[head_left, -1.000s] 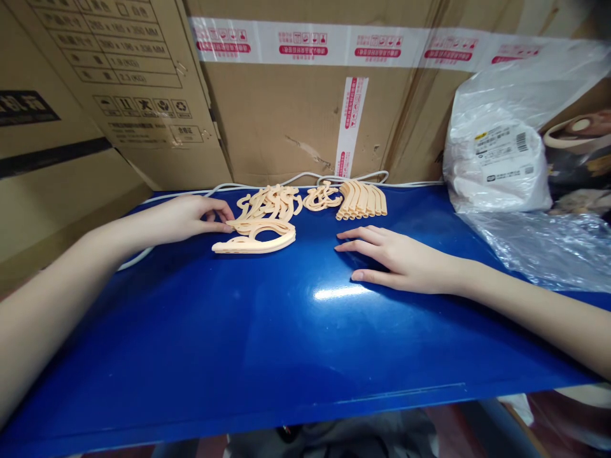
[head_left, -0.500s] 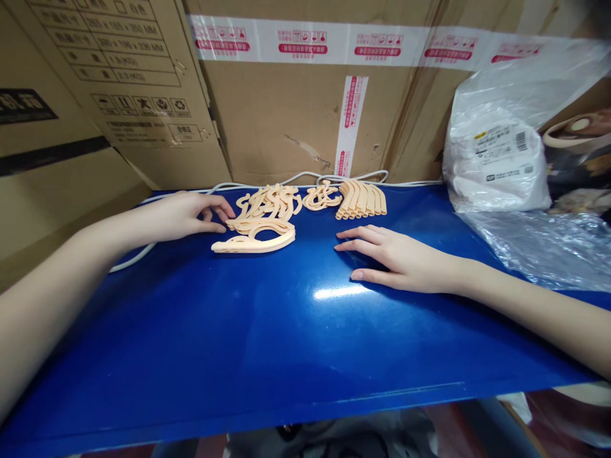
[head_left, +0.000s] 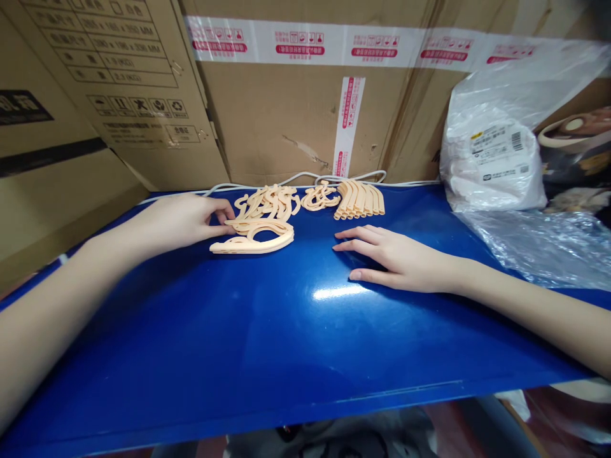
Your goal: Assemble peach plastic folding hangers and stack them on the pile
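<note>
My left hand (head_left: 191, 219) reaches in from the left, its thumb and fingers closed around the left end of a cream plastic folding hanger (head_left: 267, 245) lying on the blue table. Just behind it is a loose pile of curved cream hanger arms (head_left: 272, 202). To the right of that pile sit small cream hooks (head_left: 319, 196), then a neat row of curved cream tubular pieces (head_left: 360, 199). Palm down on the table, my right hand (head_left: 386, 254) has its fingers spread in front of the row and holds nothing.
Cardboard boxes (head_left: 305, 121) wall off the back and left of the blue table (head_left: 286, 343). A white cable (head_left: 305, 175) runs along the rear edge. Clear plastic bags (head_left: 494, 159) and a roll of tape (head_left: 568, 127) occupy the right back corner.
My left hand has moved slightly right, and its thumb and fingers have closed on the hanger's end. The right hand stays in place.
</note>
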Available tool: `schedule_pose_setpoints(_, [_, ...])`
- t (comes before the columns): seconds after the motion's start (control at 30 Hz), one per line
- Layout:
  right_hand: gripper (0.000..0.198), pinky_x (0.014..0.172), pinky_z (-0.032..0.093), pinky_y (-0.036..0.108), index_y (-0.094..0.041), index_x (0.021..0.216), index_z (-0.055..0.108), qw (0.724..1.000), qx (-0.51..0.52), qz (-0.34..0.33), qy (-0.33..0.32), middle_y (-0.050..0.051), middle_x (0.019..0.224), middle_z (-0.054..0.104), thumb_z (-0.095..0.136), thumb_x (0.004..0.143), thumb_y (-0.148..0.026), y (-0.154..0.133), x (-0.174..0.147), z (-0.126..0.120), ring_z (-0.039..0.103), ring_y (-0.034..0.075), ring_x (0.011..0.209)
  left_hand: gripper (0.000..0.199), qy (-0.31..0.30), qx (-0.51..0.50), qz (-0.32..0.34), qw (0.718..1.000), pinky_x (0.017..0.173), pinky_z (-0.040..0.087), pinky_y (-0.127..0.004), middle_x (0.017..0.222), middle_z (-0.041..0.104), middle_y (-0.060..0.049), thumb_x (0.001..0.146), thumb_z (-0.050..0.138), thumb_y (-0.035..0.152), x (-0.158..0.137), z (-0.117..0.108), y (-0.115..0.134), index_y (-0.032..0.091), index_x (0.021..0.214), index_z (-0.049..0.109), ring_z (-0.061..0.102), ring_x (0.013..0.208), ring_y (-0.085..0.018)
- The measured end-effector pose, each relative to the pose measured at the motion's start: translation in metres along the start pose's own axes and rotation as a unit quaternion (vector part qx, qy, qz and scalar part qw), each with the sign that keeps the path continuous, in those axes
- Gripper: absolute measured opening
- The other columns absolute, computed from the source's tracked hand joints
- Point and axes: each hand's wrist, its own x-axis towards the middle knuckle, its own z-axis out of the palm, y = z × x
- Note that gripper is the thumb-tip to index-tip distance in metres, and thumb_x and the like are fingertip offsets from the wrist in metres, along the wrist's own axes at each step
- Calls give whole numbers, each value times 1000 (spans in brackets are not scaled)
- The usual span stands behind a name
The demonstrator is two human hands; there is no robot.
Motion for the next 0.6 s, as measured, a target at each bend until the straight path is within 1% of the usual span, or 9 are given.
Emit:
schedule_pose_setpoints(0.1, [51, 109, 39, 46, -19, 135, 54, 1000, 2, 0, 1, 13, 142, 51, 47, 96, -50, 0, 0, 0, 49, 27, 129, 34, 1, 19, 4, 1000, 57, 30, -23, 86, 72, 3, 85, 53, 54, 1, 1, 0, 27, 101, 66, 60, 68, -16])
schedule_pose_setpoints(0.23, [50, 109, 39, 47, -20, 136, 54, 1000, 7, 0, 6, 13, 142, 51, 48, 96, -50, 0, 0, 0, 50, 27, 128, 35, 2, 37, 3, 999, 57, 30, -24, 86, 72, 1, 86, 50, 54, 1, 2, 2, 26, 101, 66, 59, 68, -16])
schedule_pose_setpoints(0.4, [52, 110, 39, 45, -18, 136, 54, 1000, -3, 1, 0, 13, 143, 50, 46, 96, -51, 1, -1, 0, 49, 26, 129, 35, 3, 58, -6, 998, 56, 31, -24, 83, 70, 0, 86, 47, 53, 0, 0, 9, 25, 98, 65, 58, 66, -17])
schedule_pose_setpoints(0.6, [52, 110, 39, 44, -17, 135, 54, 1000, -5, -3, 2, 14, 142, 50, 46, 97, -51, 1, -1, 0, 49, 26, 129, 30, 4, 82, -12, 997, 56, 31, -26, 86, 71, -1, 86, 46, 48, -1, -1, 15, 26, 95, 64, 59, 69, -20])
